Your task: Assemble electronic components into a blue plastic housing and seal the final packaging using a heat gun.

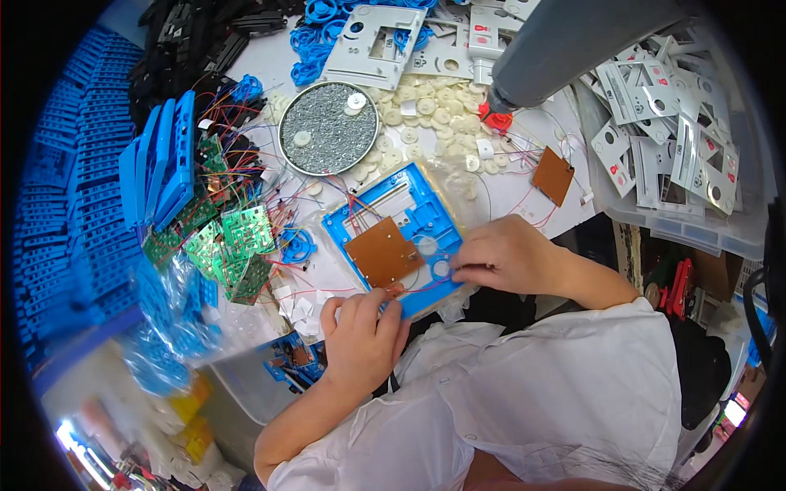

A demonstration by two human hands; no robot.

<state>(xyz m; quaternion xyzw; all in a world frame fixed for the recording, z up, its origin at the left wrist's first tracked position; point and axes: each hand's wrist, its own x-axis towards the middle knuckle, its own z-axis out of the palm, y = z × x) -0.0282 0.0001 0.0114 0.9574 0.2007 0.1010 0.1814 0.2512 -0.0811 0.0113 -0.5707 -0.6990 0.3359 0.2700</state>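
A blue plastic housing [419,196] lies open side up in front of me, tilted, on a clear plastic bag. In it sit a brown circuit board [383,252], thin wires and a blue ring-shaped part [442,268]. My left hand [360,335] is closed at the near edge of the housing, fingertips beside a thin red wire. At the right side of the housing, my right hand [512,258] has its fingers curled together next to the blue ring. What lies between those fingertips is hidden.
A round tray [282,135] of small metal screws stands behind the housing, among many cream discs [426,106]. Green circuit boards [246,233] and blue plastic pieces [176,164] pile up left. A grey tool [565,49] hangs overhead; a clear bin [679,225] holds silver panels.
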